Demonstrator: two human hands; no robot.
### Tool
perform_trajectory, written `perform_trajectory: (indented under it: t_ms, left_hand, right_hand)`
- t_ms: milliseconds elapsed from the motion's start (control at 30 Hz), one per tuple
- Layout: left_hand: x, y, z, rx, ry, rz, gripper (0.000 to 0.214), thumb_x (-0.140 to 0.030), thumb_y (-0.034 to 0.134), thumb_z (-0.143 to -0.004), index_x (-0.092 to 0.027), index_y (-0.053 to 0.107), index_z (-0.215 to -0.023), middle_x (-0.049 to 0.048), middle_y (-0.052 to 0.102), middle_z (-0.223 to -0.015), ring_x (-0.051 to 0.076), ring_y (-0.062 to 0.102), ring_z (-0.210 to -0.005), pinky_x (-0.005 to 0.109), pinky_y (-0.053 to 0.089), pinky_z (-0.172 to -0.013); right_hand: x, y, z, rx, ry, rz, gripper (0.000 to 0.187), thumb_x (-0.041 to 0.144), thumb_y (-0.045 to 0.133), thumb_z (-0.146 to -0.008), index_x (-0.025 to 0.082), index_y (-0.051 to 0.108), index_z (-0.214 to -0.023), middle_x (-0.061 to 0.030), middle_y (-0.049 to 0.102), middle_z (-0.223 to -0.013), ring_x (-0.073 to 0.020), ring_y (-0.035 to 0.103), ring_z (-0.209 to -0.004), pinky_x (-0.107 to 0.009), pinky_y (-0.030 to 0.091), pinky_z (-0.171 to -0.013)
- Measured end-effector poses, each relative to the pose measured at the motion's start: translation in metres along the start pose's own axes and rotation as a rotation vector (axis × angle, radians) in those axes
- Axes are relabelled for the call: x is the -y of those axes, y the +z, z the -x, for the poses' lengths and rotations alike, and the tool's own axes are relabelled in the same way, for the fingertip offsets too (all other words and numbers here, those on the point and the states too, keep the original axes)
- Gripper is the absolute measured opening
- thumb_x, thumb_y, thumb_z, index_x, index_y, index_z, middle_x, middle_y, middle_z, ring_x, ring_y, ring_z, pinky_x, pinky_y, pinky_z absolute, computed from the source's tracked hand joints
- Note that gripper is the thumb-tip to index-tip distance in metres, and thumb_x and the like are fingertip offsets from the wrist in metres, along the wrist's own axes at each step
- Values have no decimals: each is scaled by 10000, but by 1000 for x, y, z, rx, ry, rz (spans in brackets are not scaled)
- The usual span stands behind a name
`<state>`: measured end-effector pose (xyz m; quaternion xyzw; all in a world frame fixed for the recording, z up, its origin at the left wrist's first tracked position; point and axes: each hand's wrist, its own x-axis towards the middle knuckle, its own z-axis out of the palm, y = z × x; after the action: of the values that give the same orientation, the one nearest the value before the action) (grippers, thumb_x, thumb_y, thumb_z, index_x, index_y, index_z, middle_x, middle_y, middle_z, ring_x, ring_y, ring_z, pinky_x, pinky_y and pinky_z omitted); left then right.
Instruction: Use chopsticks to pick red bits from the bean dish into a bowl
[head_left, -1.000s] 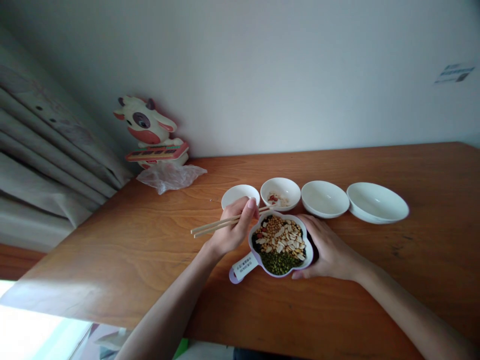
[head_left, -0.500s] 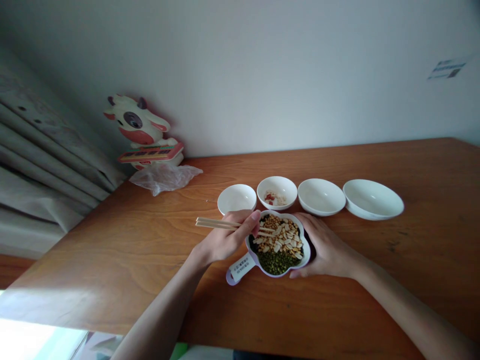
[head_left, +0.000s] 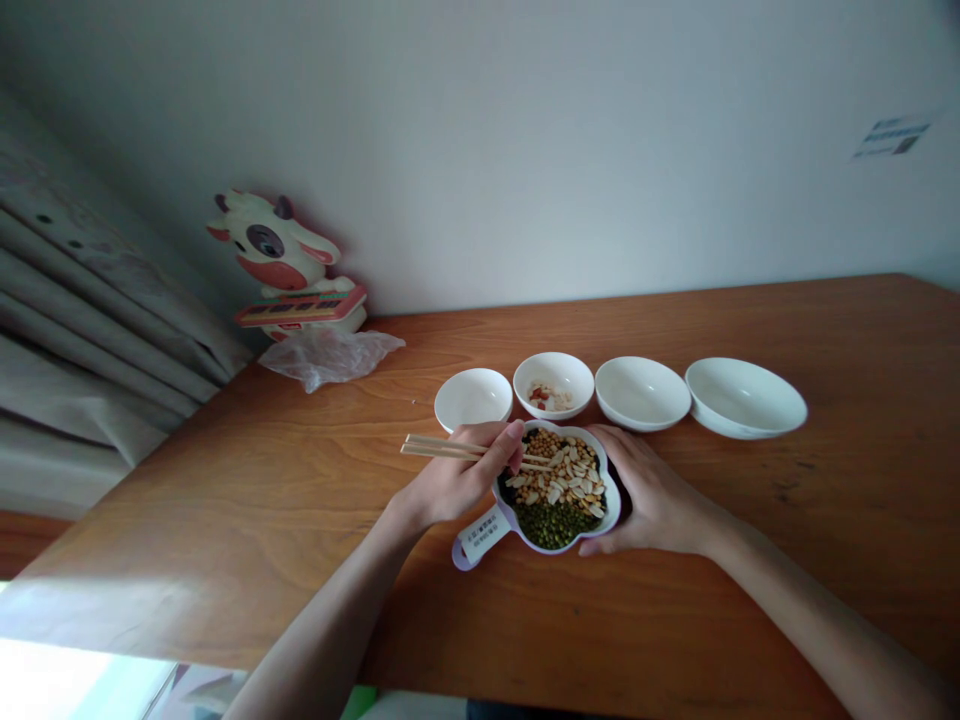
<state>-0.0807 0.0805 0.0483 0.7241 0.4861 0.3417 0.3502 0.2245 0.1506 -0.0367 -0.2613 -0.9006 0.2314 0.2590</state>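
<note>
While I steer from afar, my left hand [head_left: 457,475] grips pale wooden chopsticks [head_left: 442,449], lying nearly level, tips pointing right over the seed-filled white dish [head_left: 616,510], which my right hand's [head_left: 652,495] curled fingers [head_left: 619,445] hold at its edge.

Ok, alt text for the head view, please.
Left hand holds wooden chopsticks over a flower-shaped dish of beans, seeds and sliced nuts, which the right hand steadies. Four white bowls stand in a row behind it on a wooden table.

The left hand [head_left: 457,475] curls into a pinching grip while the right hand [head_left: 656,490] spreads wide with curved fingers
</note>
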Motion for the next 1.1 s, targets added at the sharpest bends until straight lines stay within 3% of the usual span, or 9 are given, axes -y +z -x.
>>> perform_trajectory:
  t_ms: [367, 667, 767, 1100]
  left_hand:
    - [-1, 4, 0, -111, 84, -32, 610, -493, 390, -1233, -196, 622, -753, 6, 640, -709, 141, 549, -644, 285, 458, -674]
    - [21, 5, -5, -486, 237, -112, 583, -467, 402, -1241, -195, 645, -785, 16, 651, -747, 143, 589, -684, 293, 454, -707]
    - [25, 6, -13, -548, 239, -124, 594, -486, 392, -1241, -199, 644, -786, 20, 658, -758, 147, 597, -690, 296, 461, -708]
    - [19, 9, -18, -372, 103, -180, 611, -590, 349, -1225, -209, 663, -865, 29, 685, -814, 188, 650, -779, 331, 493, -773]
  right_hand:
    - [1, 0, -1, 7, 9, -1, 1376, 834, 993, -622, 292, 338, -1705, -223, 585, -1596, -515, 600, -1456, -728, 502, -1228]
    - [1, 0, -1, 14, 1, 0, 1331, 829, 983, -649, 299, 348, -1693, -220, 582, -1597, -515, 602, -1454, -713, 515, -1220]
    - [-1, 1, -1, 15, 1, 22, 1346, 852, 971, -646, 285, 335, -1689, -239, 571, -1596, -531, 596, -1455, -726, 516, -1212]
    - [0, 2, 0, 11, 11, 6, 1360, 842, 981, -634, 292, 330, -1693, -230, 579, -1594, -524, 597, -1459, -747, 499, -1220]
